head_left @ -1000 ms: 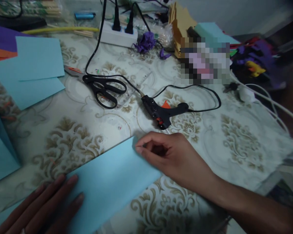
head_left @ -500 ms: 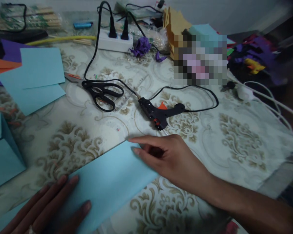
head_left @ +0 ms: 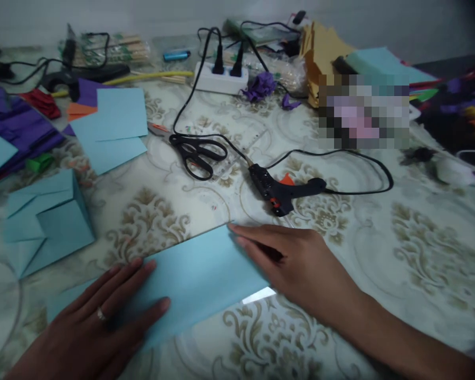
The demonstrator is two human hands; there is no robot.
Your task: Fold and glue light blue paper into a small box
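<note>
A folded light blue sheet of paper [head_left: 200, 274] lies on the patterned tablecloth [head_left: 399, 248] in front of me. My left hand [head_left: 98, 322], with a ring on one finger, rests flat on its left part, fingers spread. My right hand [head_left: 301, 264] lies flat on the sheet's right end, fingertips at the upper right corner. A black glue gun [head_left: 285, 189] with its cord lies just beyond my right hand. Black scissors [head_left: 196, 150] lie further back.
A folded blue paper shape [head_left: 47, 221] sits at the left. Flat blue sheets [head_left: 111, 126] lie behind it, with purple paper [head_left: 19, 126] beside them. A white power strip [head_left: 217, 82], brown paper [head_left: 320, 53] and craft scraps crowd the back edge.
The view has shifted left and up, so more of the table's left side shows. My right fingers went from curled at the paper's corner to flat. My left hand moved further onto the sheet.
</note>
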